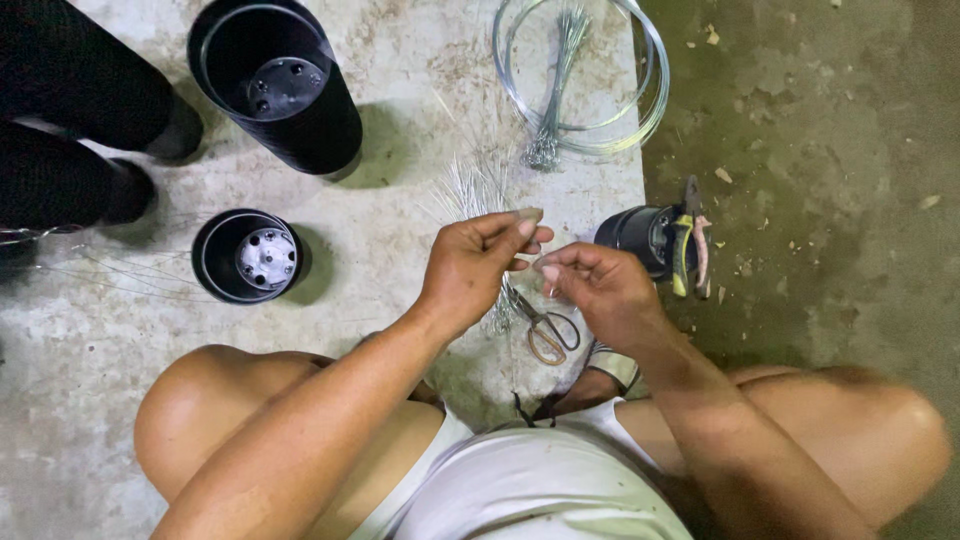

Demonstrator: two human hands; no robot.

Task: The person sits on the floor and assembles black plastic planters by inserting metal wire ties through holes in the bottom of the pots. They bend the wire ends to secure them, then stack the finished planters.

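- The left hand [475, 262] and the right hand [600, 285] met over the concrete floor [420, 90], fingertips close together above a bunch of thin wire pieces [470, 190].
- Both hands' fingers were pinched together, seemingly on a thin wire between them; the wire itself was too fine to make out clearly.
- The wire pieces lay fanned on the floor just beyond the left hand, partly hidden by it.
- Small scissors [548, 330] lay on the floor just below the hands, between the knees.
- A coil of wire [645, 110] rested farther out, with a twisted bundle [555, 100] of wires lying across it.
- Pliers [690, 240] with yellow-green and pink grips sat on top of a small black pot [635, 235] to the right of the right hand.
- A large black pot [280, 90] stood upright at top left, and a medium black pot [245, 257] stood nearer the left knee.
- Another person's dark-clad legs [70, 120] showed at the left edge.
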